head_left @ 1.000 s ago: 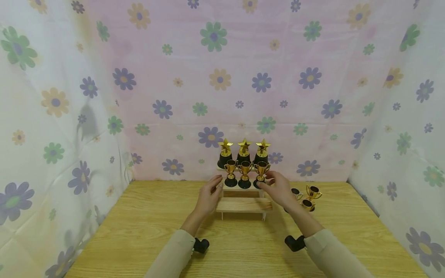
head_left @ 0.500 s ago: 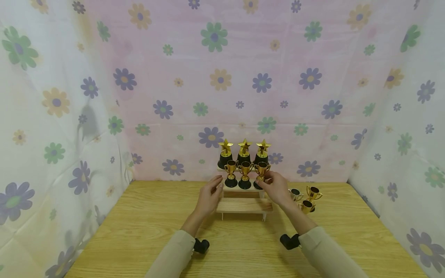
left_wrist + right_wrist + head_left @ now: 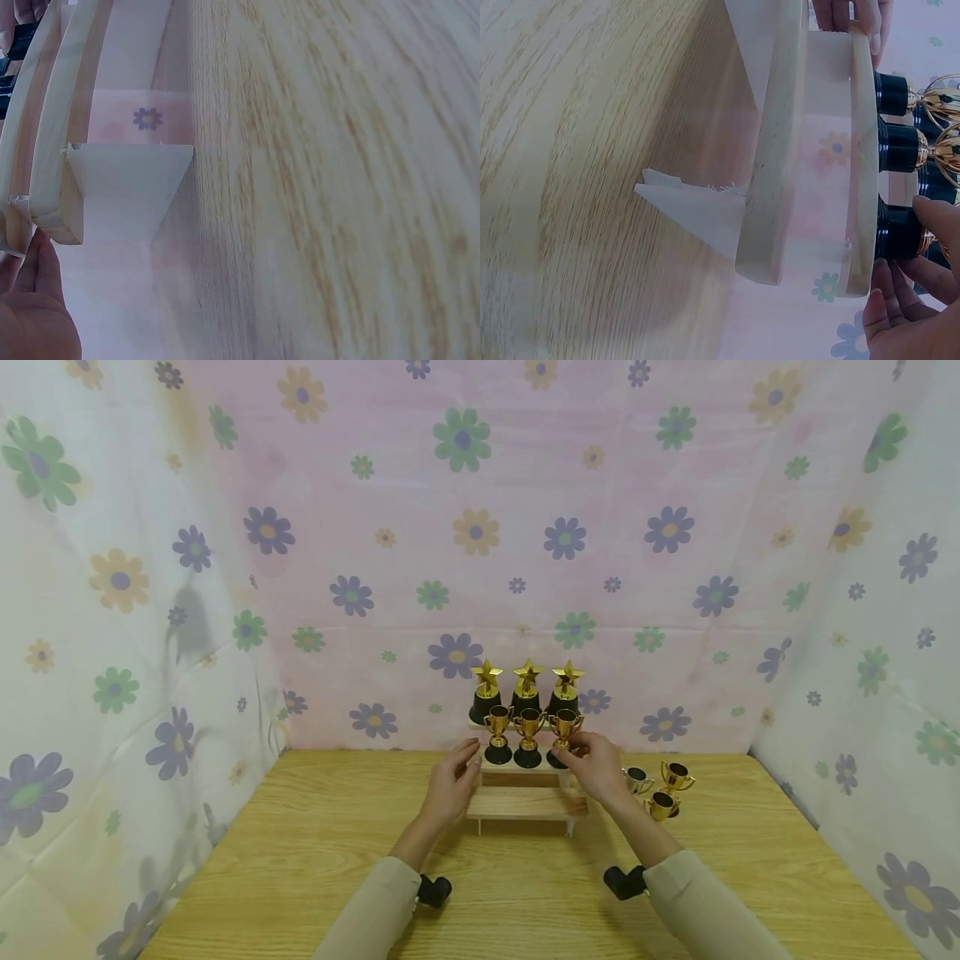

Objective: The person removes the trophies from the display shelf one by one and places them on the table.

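A stepped wooden display stand (image 3: 525,803) stands near the back of the table. Three star trophies (image 3: 527,681) line its top step. Below them, three gold trophy cups (image 3: 528,727) with black bases stand in a row on the middle step; the front step is bare. My right hand (image 3: 597,768) pinches the rightmost cup (image 3: 900,231) low down, thumb in front and fingers behind and beneath. At the other end of that step, my left hand (image 3: 452,787) grips the plank's end; in the right wrist view its fingers (image 3: 868,16) lie on both sides of the plank.
Right of the stand, on the table, are a silver cup (image 3: 637,779) and two gold cups (image 3: 677,774), partly behind the right forearm. Pale side supports (image 3: 131,184) hold up the planks. A flowered cloth (image 3: 480,585) encloses the back and sides.
My right wrist and forearm have shifted slightly left, and the thumb sits a little higher on the rightmost cup. More of the silver cup shows. The left hand has stayed in place.
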A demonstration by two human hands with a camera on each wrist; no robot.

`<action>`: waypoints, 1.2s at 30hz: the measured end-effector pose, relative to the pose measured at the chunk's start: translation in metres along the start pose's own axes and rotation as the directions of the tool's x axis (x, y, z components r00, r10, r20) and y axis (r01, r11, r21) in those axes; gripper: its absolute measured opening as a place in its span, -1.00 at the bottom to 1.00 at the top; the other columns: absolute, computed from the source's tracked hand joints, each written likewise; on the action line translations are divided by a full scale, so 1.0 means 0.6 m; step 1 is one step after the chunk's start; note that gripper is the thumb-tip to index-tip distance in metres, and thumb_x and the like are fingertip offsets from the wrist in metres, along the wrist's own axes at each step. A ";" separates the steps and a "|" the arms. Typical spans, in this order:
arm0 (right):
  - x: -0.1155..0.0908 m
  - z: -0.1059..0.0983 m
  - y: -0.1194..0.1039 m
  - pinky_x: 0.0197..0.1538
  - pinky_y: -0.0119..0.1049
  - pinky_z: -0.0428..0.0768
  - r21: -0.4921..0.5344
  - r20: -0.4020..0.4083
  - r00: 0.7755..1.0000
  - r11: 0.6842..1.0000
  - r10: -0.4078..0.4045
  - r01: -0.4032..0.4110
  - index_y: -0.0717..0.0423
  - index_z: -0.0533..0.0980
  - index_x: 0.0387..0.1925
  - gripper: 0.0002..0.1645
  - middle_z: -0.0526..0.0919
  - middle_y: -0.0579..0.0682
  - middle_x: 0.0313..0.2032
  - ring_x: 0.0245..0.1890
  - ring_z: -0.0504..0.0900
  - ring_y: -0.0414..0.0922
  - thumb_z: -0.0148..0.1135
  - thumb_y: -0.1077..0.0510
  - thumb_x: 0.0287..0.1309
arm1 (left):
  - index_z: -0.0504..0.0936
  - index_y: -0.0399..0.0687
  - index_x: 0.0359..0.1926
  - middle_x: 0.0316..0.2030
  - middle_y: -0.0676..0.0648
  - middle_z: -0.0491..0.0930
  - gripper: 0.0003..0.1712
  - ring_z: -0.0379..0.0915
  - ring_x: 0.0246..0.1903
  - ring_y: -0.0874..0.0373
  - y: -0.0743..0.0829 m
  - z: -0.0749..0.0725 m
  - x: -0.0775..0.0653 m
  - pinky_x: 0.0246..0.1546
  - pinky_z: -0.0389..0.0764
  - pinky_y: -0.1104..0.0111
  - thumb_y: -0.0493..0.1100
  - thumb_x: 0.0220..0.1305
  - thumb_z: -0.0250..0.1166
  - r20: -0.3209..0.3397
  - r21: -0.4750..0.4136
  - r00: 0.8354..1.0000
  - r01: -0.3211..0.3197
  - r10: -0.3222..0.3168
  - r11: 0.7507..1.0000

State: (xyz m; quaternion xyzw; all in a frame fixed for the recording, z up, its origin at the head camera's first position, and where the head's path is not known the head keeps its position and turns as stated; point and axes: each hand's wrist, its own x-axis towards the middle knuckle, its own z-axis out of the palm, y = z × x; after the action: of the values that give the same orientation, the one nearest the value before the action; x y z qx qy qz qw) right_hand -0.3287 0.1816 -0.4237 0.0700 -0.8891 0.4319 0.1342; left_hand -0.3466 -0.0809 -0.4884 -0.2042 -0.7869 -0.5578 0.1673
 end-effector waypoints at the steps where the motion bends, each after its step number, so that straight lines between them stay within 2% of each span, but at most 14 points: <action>1: -0.001 0.000 0.000 -0.28 -0.19 0.61 -0.002 -0.002 1.000 1.000 -0.006 0.006 0.32 0.66 -0.04 -0.65 0.71 0.15 -0.20 -0.25 0.65 0.02 0.37 0.11 0.30 | 0.50 -0.41 0.33 0.39 -0.26 0.42 -0.56 0.30 0.40 -0.23 0.001 0.000 0.000 0.31 0.45 0.00 -0.25 0.55 0.14 0.000 -0.001 1.000 0.002 -0.002 1.000; 7: -0.005 0.000 0.001 -0.22 -0.10 0.65 -0.024 -0.013 0.999 0.999 -0.047 0.047 0.30 0.67 -0.07 -0.67 0.72 0.14 -0.20 -0.23 0.66 0.04 0.37 0.11 0.30 | 0.50 -0.40 0.33 0.40 -0.25 0.42 -0.56 0.30 0.41 -0.20 0.001 0.000 0.000 0.33 0.43 0.02 -0.25 0.56 0.14 -0.003 -0.001 1.000 0.014 -0.014 1.000; 13: -0.010 -0.008 -0.007 -0.16 -0.05 0.67 -0.030 0.015 0.999 0.999 -0.037 0.038 0.29 0.66 -0.03 -0.65 0.71 0.16 -0.13 -0.16 0.66 0.07 0.36 0.08 0.34 | 0.47 -0.48 0.31 0.39 -0.33 0.40 -0.57 0.31 0.39 -0.26 0.005 0.004 0.001 0.31 0.42 -0.05 -0.31 0.55 0.13 -0.019 -0.005 1.000 0.005 -0.005 1.000; 16: -0.013 -0.012 -0.009 -0.18 -0.08 0.67 -0.033 0.029 0.999 0.999 -0.029 0.030 0.28 0.66 -0.01 -0.65 0.71 0.16 -0.12 -0.15 0.66 0.07 0.35 0.07 0.35 | 0.45 -0.55 0.30 0.38 -0.39 0.37 -0.58 0.29 0.38 -0.32 0.020 0.003 -0.001 0.31 0.40 -0.09 -0.37 0.54 0.10 -0.019 -0.013 1.000 0.006 -0.006 1.000; 21: -0.018 -0.017 -0.014 -0.21 -0.13 0.65 -0.025 0.042 0.999 0.999 -0.033 0.034 0.28 0.67 -0.03 -0.66 0.71 0.15 -0.13 -0.17 0.65 0.04 0.35 0.08 0.34 | 0.45 -0.60 0.28 0.36 -0.44 0.38 -0.59 0.28 0.37 -0.37 0.061 -0.007 -0.008 0.30 0.42 -0.09 -0.43 0.51 0.09 -0.008 -0.019 1.000 0.011 -0.011 1.000; 24: -0.021 -0.019 -0.015 -0.22 -0.14 0.64 -0.024 0.040 0.998 0.998 -0.056 0.057 0.28 0.68 -0.05 -0.67 0.71 0.13 -0.17 -0.20 0.65 0.02 0.37 0.08 0.33 | 0.47 -0.60 0.26 0.34 -0.45 0.40 -0.60 0.31 0.34 -0.39 0.070 -0.010 -0.009 0.27 0.46 -0.09 -0.43 0.50 0.11 -0.012 -0.011 1.000 0.002 -0.003 1.000; 26: -0.024 -0.020 -0.015 -0.23 -0.14 0.64 -0.022 0.039 0.996 0.997 -0.074 0.075 0.28 0.68 -0.08 -0.68 0.72 0.12 -0.19 -0.22 0.66 0.01 0.37 0.08 0.33 | 0.49 -0.61 0.24 0.33 -0.46 0.42 -0.61 0.32 0.34 -0.40 0.065 -0.008 -0.008 0.26 0.47 -0.10 -0.44 0.49 0.12 -0.021 -0.011 1.000 0.001 -0.002 1.000; 30: -0.030 -0.019 -0.013 -0.24 -0.15 0.64 -0.019 0.038 0.995 0.996 -0.091 0.091 0.28 0.69 -0.10 -0.70 0.72 0.12 -0.21 -0.24 0.66 0.01 0.38 0.10 0.31 | 0.50 -0.59 0.24 0.33 -0.43 0.43 -0.62 0.31 0.35 -0.38 0.035 0.002 -0.003 0.28 0.43 -0.13 -0.45 0.48 0.13 -0.041 -0.021 0.999 0.013 -0.014 1.000; 33: -0.033 -0.018 -0.011 -0.23 -0.16 0.64 -0.021 0.035 0.995 0.995 -0.093 0.094 0.27 0.70 -0.10 -0.71 0.73 0.10 -0.22 -0.24 0.66 0.02 0.40 0.12 0.29 | 0.49 -0.56 0.26 0.35 -0.41 0.41 -0.61 0.31 0.36 -0.35 0.012 0.007 0.000 0.29 0.42 -0.12 -0.41 0.50 0.13 -0.048 -0.020 0.999 0.009 -0.010 1.000; 36: -0.035 -0.018 -0.010 -0.24 -0.19 0.62 -0.024 0.038 0.994 0.995 -0.098 0.099 0.26 0.71 -0.12 -0.73 0.73 0.08 -0.26 -0.26 0.65 0.00 0.41 0.11 0.28 | 0.50 -0.50 0.29 0.37 -0.39 0.40 -0.59 0.32 0.37 -0.29 0.002 0.006 0.001 0.31 0.42 -0.07 -0.34 0.53 0.14 -0.037 -0.027 0.999 0.006 -0.007 1.000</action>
State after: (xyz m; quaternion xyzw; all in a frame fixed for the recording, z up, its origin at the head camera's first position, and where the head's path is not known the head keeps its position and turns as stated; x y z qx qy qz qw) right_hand -0.3049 0.1866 -0.4188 0.1198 -0.8923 0.4121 0.1400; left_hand -0.3466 -0.0768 -0.4885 -0.1937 -0.7768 -0.5724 0.1774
